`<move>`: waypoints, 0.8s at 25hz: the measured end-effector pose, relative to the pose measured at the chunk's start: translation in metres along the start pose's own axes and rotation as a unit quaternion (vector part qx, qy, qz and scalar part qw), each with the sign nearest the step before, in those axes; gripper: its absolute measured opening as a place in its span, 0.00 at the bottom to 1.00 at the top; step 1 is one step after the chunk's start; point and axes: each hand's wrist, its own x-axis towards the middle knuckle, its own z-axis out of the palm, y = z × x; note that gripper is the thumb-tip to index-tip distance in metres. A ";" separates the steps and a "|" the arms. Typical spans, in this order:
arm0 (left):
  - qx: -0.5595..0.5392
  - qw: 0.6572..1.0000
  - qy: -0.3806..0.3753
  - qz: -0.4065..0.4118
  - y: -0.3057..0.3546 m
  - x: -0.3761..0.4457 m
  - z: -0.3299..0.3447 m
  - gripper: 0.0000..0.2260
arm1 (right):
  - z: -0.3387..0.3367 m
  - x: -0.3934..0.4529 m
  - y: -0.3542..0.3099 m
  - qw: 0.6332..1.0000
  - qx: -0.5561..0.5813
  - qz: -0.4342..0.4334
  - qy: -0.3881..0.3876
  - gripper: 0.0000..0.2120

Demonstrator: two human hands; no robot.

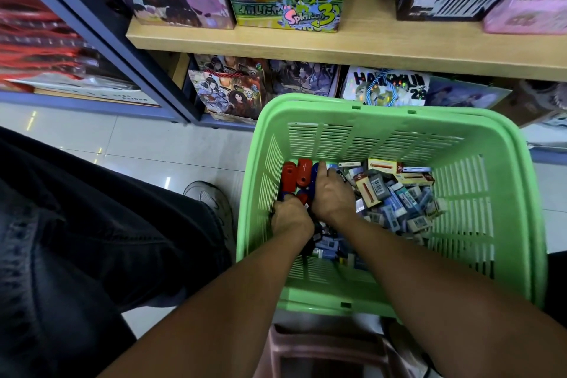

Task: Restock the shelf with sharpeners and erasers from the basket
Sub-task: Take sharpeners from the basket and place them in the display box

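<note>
While both hands reached down into the green basket (503,199), the red and blue sharpeners (294,175) lay heaped at its far-left corner, just beyond the knuckles, most with their long axes running near to far. The left hand (290,218) sat nearest that heap, fingers curled down among the sharpeners; what exactly they had hold of was hidden. The right hand (331,193) lay just beside it, fingers bent over a blue sharpener at the heap's right edge, seemingly gripping it. Boxed erasers (402,196) filled the basket floor to the right, loosely jumbled. On the far side stood the wooden shelf (306,43), above the basket, so lifting a handful up and away looked like the coming move.
</note>
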 end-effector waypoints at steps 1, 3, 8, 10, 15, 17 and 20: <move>0.004 1.000 -0.017 -0.008 0.001 -0.001 0.001 0.21 | -0.003 0.002 0.002 1.000 0.017 -0.003 -0.005 0.43; 0.003 0.999 -0.040 -0.016 -0.001 -0.001 0.003 0.18 | -0.006 0.002 0.004 0.999 0.033 -0.005 -0.016 0.42; -0.122 0.987 -0.069 -0.073 -0.007 0.001 0.005 0.14 | -0.010 -0.004 0.008 0.995 0.090 -0.043 -0.028 0.39; -0.236 0.960 -0.105 -0.108 -0.007 0.005 0.006 0.13 | -0.007 -0.008 0.006 0.995 0.079 -0.064 -0.016 0.35; -0.311 0.928 -0.170 -0.113 -0.006 -0.012 -0.006 0.10 | -0.012 -0.006 0.008 0.994 0.019 -0.105 -0.037 0.33; -0.300 0.930 -0.180 -0.118 -0.006 -0.019 -0.010 0.15 | -0.016 -0.006 0.008 0.991 0.016 -0.117 -0.055 0.29; -0.320 0.919 -0.183 -0.141 -0.005 -0.018 -0.015 0.21 | -0.016 -0.010 0.010 0.986 0.123 -0.070 -0.086 0.26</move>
